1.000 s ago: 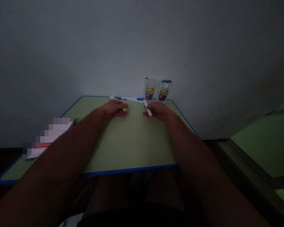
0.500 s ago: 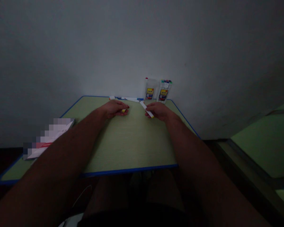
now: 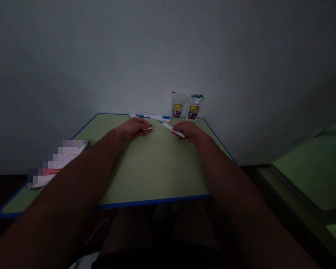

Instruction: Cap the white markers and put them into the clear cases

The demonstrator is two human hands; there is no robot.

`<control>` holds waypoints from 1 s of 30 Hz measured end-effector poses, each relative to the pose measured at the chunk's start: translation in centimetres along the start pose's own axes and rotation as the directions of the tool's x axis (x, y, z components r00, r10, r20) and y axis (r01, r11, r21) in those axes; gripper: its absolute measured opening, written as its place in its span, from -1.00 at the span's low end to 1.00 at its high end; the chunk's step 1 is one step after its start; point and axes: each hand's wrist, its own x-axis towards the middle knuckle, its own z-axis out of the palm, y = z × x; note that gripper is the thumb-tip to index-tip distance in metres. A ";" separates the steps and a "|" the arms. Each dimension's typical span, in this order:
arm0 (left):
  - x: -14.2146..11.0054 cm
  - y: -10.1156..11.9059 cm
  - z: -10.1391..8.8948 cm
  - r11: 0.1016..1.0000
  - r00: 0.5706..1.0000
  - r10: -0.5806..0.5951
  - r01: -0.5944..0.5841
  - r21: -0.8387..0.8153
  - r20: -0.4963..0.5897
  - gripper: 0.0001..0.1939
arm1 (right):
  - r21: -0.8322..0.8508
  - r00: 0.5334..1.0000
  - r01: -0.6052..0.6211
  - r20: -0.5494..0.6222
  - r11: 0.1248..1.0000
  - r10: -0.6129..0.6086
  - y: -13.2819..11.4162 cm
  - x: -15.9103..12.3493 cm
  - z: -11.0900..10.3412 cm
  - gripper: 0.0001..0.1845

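Observation:
My right hand (image 3: 189,129) grips a white marker (image 3: 168,127) with a yellow end. The marker is uncapped, its narrow grey tip facing left toward the other hand. Between the fingertips of my left hand (image 3: 134,127) is a small white marker cap (image 3: 148,129), mostly covered by the fingers. A gap separates the cap from the marker tip. Just beyond the hands, several white markers (image 3: 156,118) lie near the table's back edge.
Against the wall stand a clear case (image 3: 177,107) with one red-topped marker and a second case (image 3: 193,110) holding several colourful markers. A partly pixelated box or booklet (image 3: 64,160) lies at the left. The green table (image 3: 156,172) has blue edging.
The marker in my right hand has swung from steeply slanted to flatter, its tip now pointing left. The cap in my left hand has turned, so its yellow end no longer shows.

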 end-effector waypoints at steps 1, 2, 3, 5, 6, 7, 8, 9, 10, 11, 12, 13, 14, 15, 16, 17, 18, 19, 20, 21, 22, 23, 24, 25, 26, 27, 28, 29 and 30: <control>0.0 0.0 0.0 1.000 1.000 -0.004 0.004 0.001 -0.002 -0.89 | -0.015 1.000 0.003 -0.009 1.000 -0.003 0.0 0.0 0.0 -0.91; -0.1 0.0 0.0 1.000 1.000 -0.009 0.009 0.001 -0.010 -0.90 | -0.029 1.000 0.006 -0.017 1.000 -0.006 0.0 0.0 -0.1 -0.90; -0.1 0.1 0.1 1.000 1.000 -0.013 0.013 0.000 -0.019 -0.90 | -0.041 1.000 0.008 -0.022 0.999 -0.009 0.0 0.0 -0.1 -0.89; -0.1 0.1 0.2 1.000 0.999 -0.020 0.020 0.003 -0.032 -0.93 | -0.056 1.000 0.007 -0.030 0.998 -0.009 0.0 -0.1 -0.1 -0.87; -0.2 0.2 0.2 1.000 0.999 -0.023 0.023 0.009 -0.033 -0.93 | -0.066 1.000 0.006 -0.030 0.998 -0.008 0.0 -0.1 -0.1 -0.86; -0.2 0.2 0.2 1.000 0.999 -0.024 0.025 0.016 -0.029 -0.93 | -0.077 1.000 0.006 -0.027 0.997 -0.008 0.0 -0.1 0.0 -0.86; -0.2 0.2 0.2 0.999 0.999 -0.024 0.024 0.025 -0.023 -0.93 | -0.088 1.000 0.009 -0.025 0.996 -0.011 0.0 -0.2 0.0 -0.85; -0.2 0.2 0.2 0.999 1.000 -0.023 0.023 0.036 -0.017 -0.93 | -0.099 1.000 0.016 -0.021 0.995 -0.018 0.0 -0.2 0.0 -0.85; -0.2 0.2 0.2 0.999 1.000 -0.022 0.023 0.049 -0.010 -0.93 | -0.107 1.000 0.021 -0.017 0.994 -0.023 0.0 -0.3 0.0 -0.85; -0.3 0.2 0.2 0.998 1.000 -0.021 0.021 0.063 -0.001 -0.93 | -0.111 1.000 0.026 -0.013 0.993 -0.027 0.0 -0.3 0.1 -0.85; -0.3 0.2 0.2 0.997 1.000 -0.021 0.020 0.077 0.010 -0.94 | -0.110 1.000 0.027 -0.010 0.994 -0.028 0.0 -0.4 0.1 -0.86; -0.3 0.2 0.3 0.996 1.000 -0.020 0.019 0.087 0.018 -0.94 | -0.107 1.000 0.025 -0.003 0.994 -0.026 0.0 -0.4 0.1 -0.86; -0.4 0.2 0.3 0.995 0.999 -0.019 0.017 0.094 0.027 -0.94 | -0.106 1.000 0.022 0.004 0.994 -0.021 0.0 -0.4 0.1 -0.86; -0.4 0.2 0.4 0.995 0.999 -0.019 0.016 0.097 0.035 -0.94 | -0.104 1.000 0.020 0.010 0.994 -0.019 0.0 -0.3 0.2 -0.87; -0.5 0.3 0.4 0.995 0.999 -0.018 0.014 0.098 0.042 -0.93 | -0.106 1.000 0.020 0.013 0.994 -0.018 0.1 -0.3 0.2 -0.87; -0.5 0.3 0.5 0.995 0.999 -0.018 0.013 0.098 0.050 -0.93 | -0.109 1.000 0.022 0.014 0.994 -0.021 0.1 -0.2 0.2 -0.88; -0.6 0.3 0.6 0.995 0.998 -0.018 0.012 0.098 0.057 -0.93 | -0.116 1.000 0.024 0.014 0.993 -0.023 0.2 -0.2 0.2 -0.89; -0.6 0.4 0.6 0.995 0.998 -0.018 0.012 0.099 0.065 -0.93 | -0.124 1.000 0.027 0.012 0.992 -0.025 0.2 -0.1 0.2 -0.89; -0.6 0.4 0.7 0.995 0.997 -0.020 0.013 0.100 0.072 -0.94 | -0.133 1.000 0.030 0.011 0.991 -0.029 0.3 -0.1 0.1 -0.90; -0.6 0.4 0.7 0.995 0.997 -0.023 0.015 0.102 0.078 -0.94 | -0.142 0.999 0.035 0.012 0.989 -0.033 0.3 -0.1 0.1 -0.90; -0.6 0.4 0.8 0.994 0.996 -0.028 0.019 0.104 0.084 -0.94 | -0.150 0.999 0.040 0.014 0.988 -0.038 0.3 -0.1 0.1 -0.90; -0.6 0.4 0.8 0.994 0.996 -0.031 0.022 0.105 0.089 -0.93 | -0.154 0.999 0.045 0.017 0.987 -0.043 0.3 -0.1 0.2 -0.90; -0.6 0.4 0.8 0.994 0.995 -0.034 0.024 0.104 0.092 -0.93 | -0.154 0.999 0.049 0.019 0.987 -0.046 0.3 -0.1 0.2 -0.89; -0.6 0.4 0.9 0.994 0.995 -0.035 0.025 0.102 0.095 -0.92 | -0.152 0.999 0.051 0.020 0.987 -0.048 0.3 -0.2 0.2 -0.89; -0.6 0.4 0.9 0.995 0.995 -0.036 0.026 0.099 0.097 -0.92 | -0.148 0.999 0.052 0.021 0.988 -0.050 0.3 -0.2 0.3 -0.88; -0.6 0.3 0.9 0.995 0.994 -0.035 0.025 0.096 0.099 -0.92 | -0.143 0.998 0.054 0.022 0.988 -0.052 0.2 -0.3 0.3 -0.88; -0.7 0.3 1.0 0.995 0.994 -0.034 0.025 0.094 0.104 -0.92 | -0.138 0.998 0.058 0.022 0.989 -0.056 0.2 -0.3 0.4 -0.88; -0.7 0.3 1.0 0.995 0.993 -0.034 0.024 0.094 0.110 -0.93 | -0.134 0.998 0.063 0.023 0.989 -0.060 0.2 -0.4 0.4 -0.88; -0.7 0.4 1.1 0.995 0.992 -0.033 0.022 0.095 0.119 -0.94 | -0.132 0.998 0.068 0.025 0.989 -0.066 0.2 -0.3 0.4 -0.88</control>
